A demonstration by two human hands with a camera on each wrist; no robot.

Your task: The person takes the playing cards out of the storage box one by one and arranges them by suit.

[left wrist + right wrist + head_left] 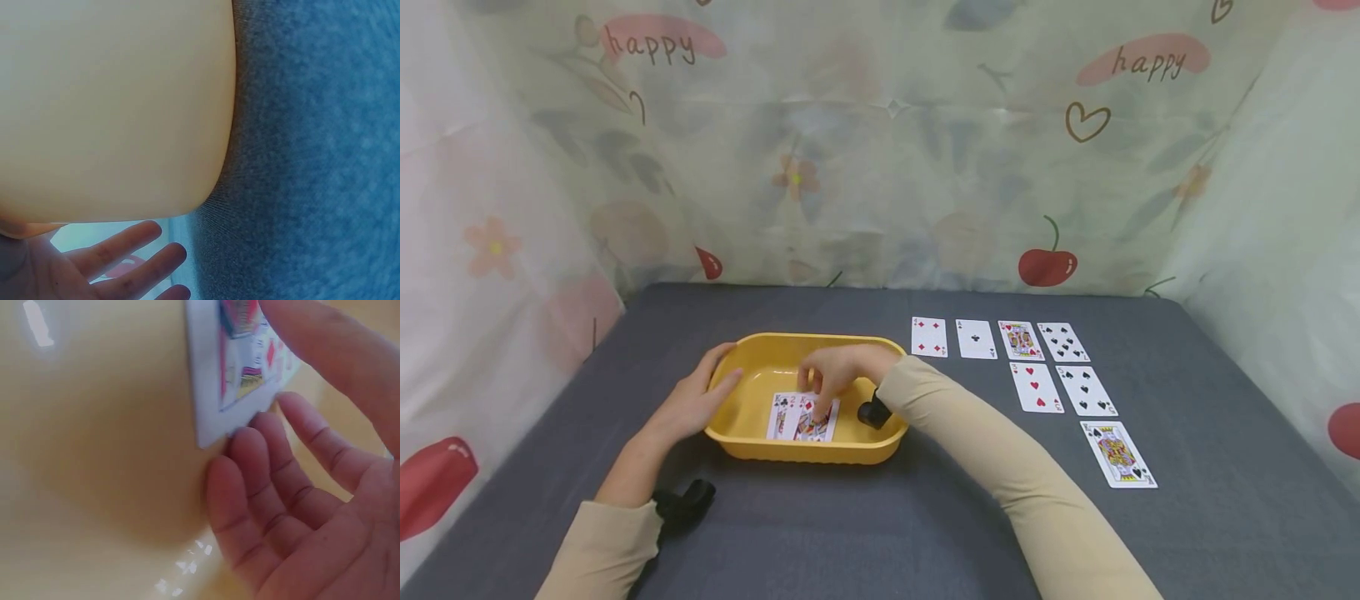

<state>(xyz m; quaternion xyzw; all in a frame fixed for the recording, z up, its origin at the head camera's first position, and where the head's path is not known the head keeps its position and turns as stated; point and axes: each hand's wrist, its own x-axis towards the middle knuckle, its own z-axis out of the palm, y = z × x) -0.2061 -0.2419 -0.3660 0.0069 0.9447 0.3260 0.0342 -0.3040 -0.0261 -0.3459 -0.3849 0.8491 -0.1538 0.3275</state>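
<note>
A yellow plastic basin (808, 452) stands on the dark cloth, with a few face-up playing cards overlapping inside it. Among them are a king of clubs (779, 417) and a king of diamonds (808, 429). My right hand (838, 371) reaches into the basin and pinches the king of diamonds; in the right wrist view the thumb lies on the card's face (250, 375) and fingertips sit behind its edge. At the basin's left end rests my left hand (688, 404), thumb over the rim, its fingers (140, 269) stretched out along the outside.
Right of the basin, several face-up cards lie in stepped columns on the cloth, including an ace of clubs (976, 340), a king of hearts (1021, 341) and, nearest, a king of spades (1118, 454). Printed curtains (880, 167) hang behind and at both sides.
</note>
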